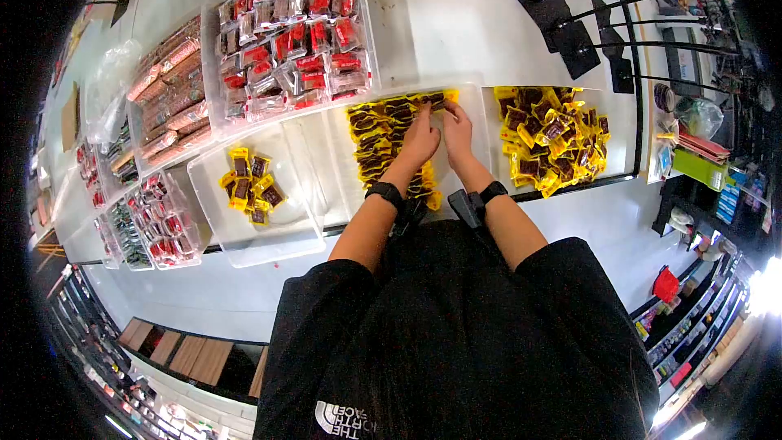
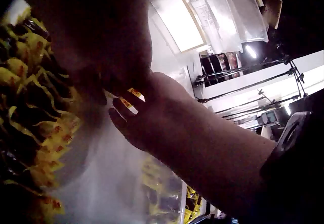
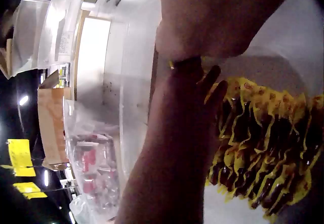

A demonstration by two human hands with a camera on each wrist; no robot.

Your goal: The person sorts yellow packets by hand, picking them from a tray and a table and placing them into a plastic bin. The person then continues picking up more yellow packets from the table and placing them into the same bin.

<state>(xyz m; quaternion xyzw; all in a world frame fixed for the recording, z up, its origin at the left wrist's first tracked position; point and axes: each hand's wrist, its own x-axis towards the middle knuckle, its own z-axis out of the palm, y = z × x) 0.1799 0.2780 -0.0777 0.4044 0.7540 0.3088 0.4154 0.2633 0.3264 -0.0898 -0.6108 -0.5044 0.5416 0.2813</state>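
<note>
Nearest is the person's black shirt (image 1: 456,318), with a dark band on each wrist. Beyond it, the left hand (image 1: 421,138) and right hand (image 1: 458,134) come close together over a clear container (image 1: 472,175) on the table (image 1: 395,45), thumbs and fingers pinching a small yellow-edged packet (image 1: 441,101) between them at its far side; their exact fingertip contact is partly hidden. Similar packets stand packed closely in rows (image 1: 383,143) just beside the left hand. A loose pile of yellow packets (image 1: 558,138) lies to the right, and a clear tray (image 1: 293,238) with a few more is on the left. Farther off are a tray of red-and-clear packets (image 1: 293,41) at left and black panels (image 1: 574,49) on rods at right.
</note>
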